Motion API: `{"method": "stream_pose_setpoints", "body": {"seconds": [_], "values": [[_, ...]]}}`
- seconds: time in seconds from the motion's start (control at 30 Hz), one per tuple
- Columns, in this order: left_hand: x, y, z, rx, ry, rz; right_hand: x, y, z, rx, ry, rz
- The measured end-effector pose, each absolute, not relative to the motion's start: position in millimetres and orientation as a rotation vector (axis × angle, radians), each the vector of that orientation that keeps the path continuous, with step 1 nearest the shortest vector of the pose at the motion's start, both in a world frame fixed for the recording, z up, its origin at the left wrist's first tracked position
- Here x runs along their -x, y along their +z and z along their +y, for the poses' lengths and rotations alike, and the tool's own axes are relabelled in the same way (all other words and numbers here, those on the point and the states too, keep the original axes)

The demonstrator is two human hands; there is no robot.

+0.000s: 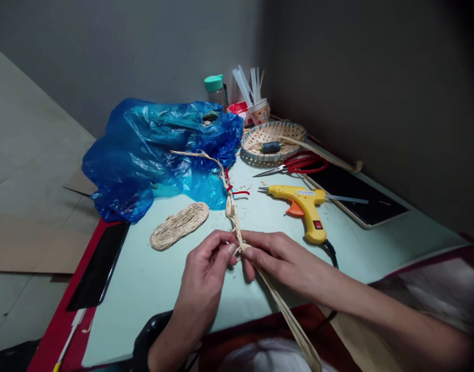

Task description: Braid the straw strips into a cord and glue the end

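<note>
A pale straw-like braid (231, 211) runs up the table from my hands, its thin frayed end reaching onto the blue bag. Red cord (229, 188) is tied around its upper part. My left hand (213, 258) pinches the braid's lower end from the left, fingers closed. From the right, my right hand (273, 253) grips the same spot between thumb and fingers. A long loose strand (287, 312) trails from there toward my lap. Left of the braid lies a flat oval coil of woven cord (179, 226), touched by neither hand.
A yellow glue gun (299, 196), red-handled scissors (304, 163) and a tablet (364, 199) lie at right. Behind stand a woven basket (252, 150) with a dark thread spool, a cup of glue sticks (259, 111) and a bottle (215, 88). A blue plastic bag (124, 150) and phone (99, 266) lie left.
</note>
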State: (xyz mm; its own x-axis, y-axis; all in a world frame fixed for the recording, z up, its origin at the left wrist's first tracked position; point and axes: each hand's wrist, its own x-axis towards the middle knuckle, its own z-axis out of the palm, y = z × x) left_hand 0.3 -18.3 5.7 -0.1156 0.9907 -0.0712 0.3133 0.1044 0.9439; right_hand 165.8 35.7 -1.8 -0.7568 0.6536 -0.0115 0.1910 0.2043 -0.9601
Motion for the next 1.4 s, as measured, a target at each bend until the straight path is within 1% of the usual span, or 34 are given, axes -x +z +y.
{"method": "stream_pose_setpoints", "body": {"seconds": [0.13,0.4,0.5,0.57,0.67,0.73,0.87,0.97,1.13,1.2,1.3,1.4], "values": [[2,6,-18,-1.246,1.022,1.584,-166,-1,33,0.82,1.495,-2.149],[-4,3,-12,-0.954,1.031,1.386,-168,9,26,0.908,1.296,-2.241],[-6,5,-11,-0.929,1.011,1.411,-170,10,22,0.96,1.193,-2.3],[-7,7,-10,-0.951,0.984,1.475,-174,9,19,1.049,1.069,-2.38],[-8,9,-8,-1.042,0.92,1.542,-182,6,13,1.137,0.724,-2.524],[-9,11,-6,-1.134,0.868,1.549,-186,7,7,1.111,0.521,-2.601],[-9,12,-6,-1.239,0.822,1.531,-180,12,-8,0.999,0.36,-2.626],[-9,11,-9,-1.086,0.875,1.439,-167,9,-19,0.9,0.226,-2.58],[-8,7,-18,-0.8,0.974,1.276,-156,-5,-29,0.813,-0.099,-2.518],[-7,7,-20,-0.771,0.991,1.265,-159,-2,-25,0.802,-0.047,-2.531],[-7,9,-22,-0.756,1.026,1.247,-168,11,-11,0.846,0.342,-2.484],[-7,9,-24,-0.739,1.046,1.21,-173,20,5,1.026,0.663,-2.268]]}}
